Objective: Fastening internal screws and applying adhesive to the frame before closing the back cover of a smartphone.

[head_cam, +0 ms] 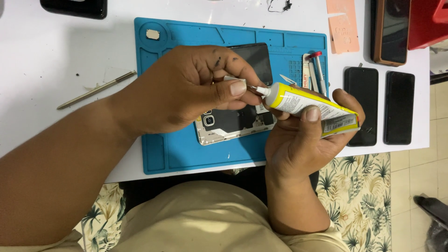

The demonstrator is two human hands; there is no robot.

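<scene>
A yellow and white tube (pixel 312 108) is clamped in the right hand (pixel 303 140), with the thumb laid across its top and the fingers curled beneath it. The tube lies tilted, its nozzle (pixel 259 89) pointing toward ten o'clock. The nozzle tip is pinched between the thumb and forefinger of the left hand (pixel 186 88), the remaining fingers of that hand being folded shut. Both hands are held above a blue mat (pixel 158 149) on a white table (pixel 46 70).

Under the hands, an opened phone (pixel 224 126) is seen on the mat, its camera end toward nine o'clock; whether it is touched cannot be told. At three o'clock of the nozzle, small tools (pixel 315 70) are laid on the mat. A thin stylus (pixel 95 89) lies on the table at nine o'clock of the mat. At three o'clock of the tube, two dark phones (pixel 380 105) lie side by side, and a brown-cased phone (pixel 389 30) lies at one o'clock. A pink card (pixel 343 25) is placed at twelve o'clock of the tube.
</scene>
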